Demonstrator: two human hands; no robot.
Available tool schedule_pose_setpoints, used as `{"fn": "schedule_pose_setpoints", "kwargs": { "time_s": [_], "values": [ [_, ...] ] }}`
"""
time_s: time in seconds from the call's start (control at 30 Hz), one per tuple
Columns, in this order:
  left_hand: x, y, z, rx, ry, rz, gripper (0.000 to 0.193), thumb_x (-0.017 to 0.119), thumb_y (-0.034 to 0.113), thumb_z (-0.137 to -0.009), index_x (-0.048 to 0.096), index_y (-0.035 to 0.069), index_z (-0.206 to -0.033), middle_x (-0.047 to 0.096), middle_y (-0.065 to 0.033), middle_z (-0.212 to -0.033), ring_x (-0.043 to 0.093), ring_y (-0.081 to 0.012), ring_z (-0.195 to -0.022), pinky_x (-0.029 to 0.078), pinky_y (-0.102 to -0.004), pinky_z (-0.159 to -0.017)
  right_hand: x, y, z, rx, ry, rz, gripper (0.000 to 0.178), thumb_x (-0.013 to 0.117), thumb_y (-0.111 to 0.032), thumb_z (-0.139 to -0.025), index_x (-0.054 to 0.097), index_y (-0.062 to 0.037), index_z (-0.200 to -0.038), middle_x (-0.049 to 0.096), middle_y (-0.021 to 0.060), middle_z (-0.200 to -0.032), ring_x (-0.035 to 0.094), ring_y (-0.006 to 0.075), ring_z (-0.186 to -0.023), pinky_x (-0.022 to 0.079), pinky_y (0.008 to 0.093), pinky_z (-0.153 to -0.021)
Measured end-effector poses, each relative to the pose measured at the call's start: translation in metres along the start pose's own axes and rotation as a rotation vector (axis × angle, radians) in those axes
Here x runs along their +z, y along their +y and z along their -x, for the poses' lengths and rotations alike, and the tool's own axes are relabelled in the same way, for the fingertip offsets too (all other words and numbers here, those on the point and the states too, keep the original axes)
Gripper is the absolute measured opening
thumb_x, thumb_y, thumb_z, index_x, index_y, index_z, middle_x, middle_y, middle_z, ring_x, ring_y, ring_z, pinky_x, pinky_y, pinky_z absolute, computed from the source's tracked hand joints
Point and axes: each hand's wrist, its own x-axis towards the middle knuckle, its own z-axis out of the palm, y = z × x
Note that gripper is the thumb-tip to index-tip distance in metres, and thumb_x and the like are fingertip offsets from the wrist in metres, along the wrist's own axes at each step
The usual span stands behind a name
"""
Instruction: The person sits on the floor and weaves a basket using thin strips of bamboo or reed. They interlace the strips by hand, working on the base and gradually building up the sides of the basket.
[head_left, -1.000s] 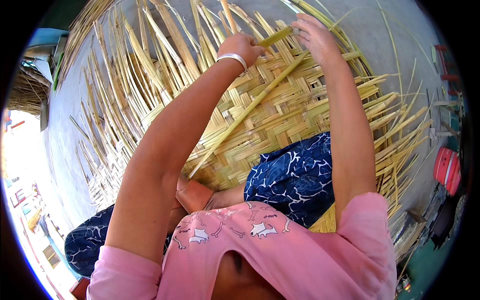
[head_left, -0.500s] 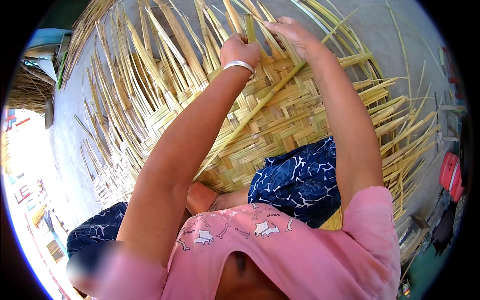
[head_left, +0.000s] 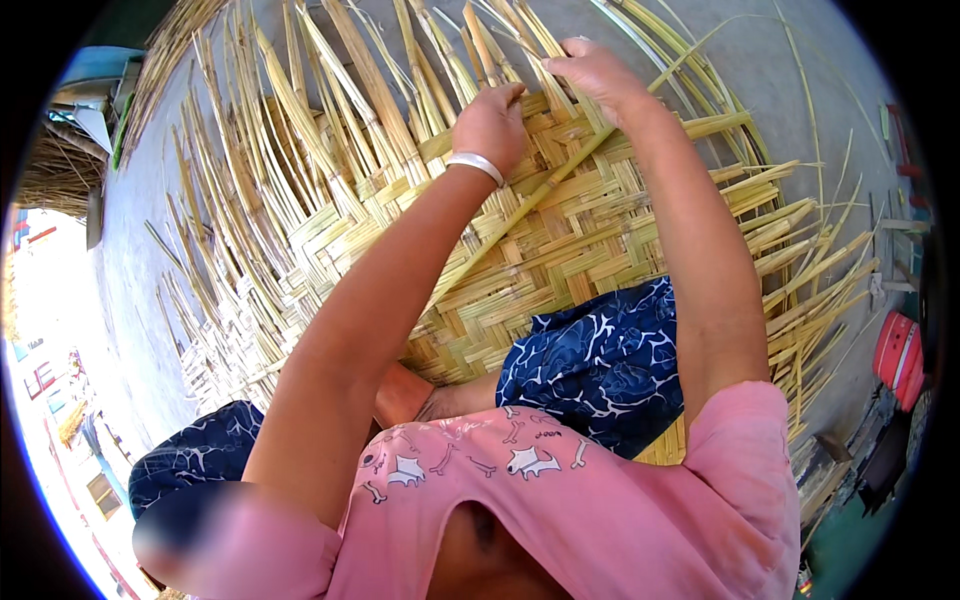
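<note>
A half-woven mat (head_left: 560, 250) of flat, pale yellow-green split reed or bamboo strips lies in front of me. At its far edge, loose upright strips (head_left: 370, 85) fan out away from me. My left hand (head_left: 490, 130), with a pale bangle at the wrist, is curled over a crosswise strip (head_left: 436, 148) at that edge; its fingertips are mostly hidden. To its right, my right hand (head_left: 598, 82) has thumb and fingers around an upright strip, with part of the grip hidden. One long narrow strip (head_left: 520, 208) lies diagonally across the weave, passing near my right wrist.
Grey floor (head_left: 800, 90) surrounds the mat. Strip ends (head_left: 800, 275) stick out on the right. My bare foot (head_left: 403, 395) and blue-patterned clothing (head_left: 600, 350) are at the near edge. A red object (head_left: 899, 358) lies far right; a straw-like bundle (head_left: 65, 175) is far left.
My left hand has shifted slightly right and down, and the short strip that stood upright in it no longer shows standing. My right hand has moved only a little.
</note>
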Motion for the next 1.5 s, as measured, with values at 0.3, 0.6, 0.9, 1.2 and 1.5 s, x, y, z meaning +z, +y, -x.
{"fn": "schedule_pose_setpoints", "kwargs": {
  "time_s": [0.3, 0.6, 0.9, 1.2, 1.5],
  "values": [
    [-0.012, 0.028, 0.021, 0.043, -0.420, -0.522, 0.031, 0.048, 0.005, -0.083, 0.055, 0.005, -0.114, 0.055, -0.0089, -0.119, 0.064, -0.0301, -0.090, 0.053, -0.0384, -0.076, 0.015, 0.007, -0.001, -0.049, 0.101, 0.486, 0.042, 0.058, -0.027, -0.078, 0.057, 0.0049, -0.105, 0.062, 0.0254, -0.099, 0.060, 0.0370, -0.095, 0.045, 0.0406, -0.083],
    [-0.052, 0.012, 0.070, 0.095, -0.162, -0.100, 0.040, 0.060, 0.023, -0.084, 0.055, 0.007, -0.120, 0.049, -0.0159, -0.127, 0.060, -0.0311, -0.093, 0.047, -0.0409, -0.086, 0.007, -0.012, 0.044, -0.249, 0.342, 0.577, 0.044, 0.056, -0.025, -0.087, 0.051, -0.0041, -0.126, 0.058, 0.0164, -0.122, 0.054, 0.0281, -0.115, 0.041, 0.0357, -0.097],
    [-0.091, -0.006, 0.161, -0.029, -0.233, -0.363, 0.015, 0.057, 0.020, -0.084, 0.058, 0.009, -0.094, 0.061, -0.0119, -0.090, 0.060, -0.0311, -0.089, 0.048, -0.0426, -0.075, 0.077, -0.057, 0.154, 0.123, -0.005, 0.065, 0.031, 0.057, -0.027, -0.089, 0.062, 0.0032, -0.093, 0.067, 0.0087, -0.084, 0.064, 0.0141, -0.070, 0.050, 0.0264, -0.061],
    [-0.155, 0.001, 0.125, 0.253, 0.165, -0.260, 0.017, 0.058, 0.025, -0.088, 0.062, 0.011, -0.096, 0.066, -0.0111, -0.078, 0.063, -0.0317, -0.066, 0.051, -0.0392, -0.057, 0.120, -0.014, 0.188, -0.286, -0.181, 0.846, 0.027, 0.063, -0.028, -0.081, 0.063, -0.0040, -0.093, 0.065, 0.0132, -0.086, 0.063, 0.0289, -0.079, 0.049, 0.0395, -0.071],
    [-0.237, -0.036, 0.150, 0.242, -0.201, -0.629, 0.037, 0.048, 0.050, -0.090, 0.059, 0.015, -0.086, 0.065, -0.0093, -0.071, 0.064, -0.0308, -0.066, 0.050, -0.0435, -0.059, 0.170, 0.005, 0.207, -0.603, -0.190, 1.201, 0.012, 0.061, -0.015, -0.077, 0.062, -0.0088, -0.088, 0.060, 0.0093, -0.092, 0.055, 0.0296, -0.096, 0.047, 0.0421, -0.078]
  ]
}}
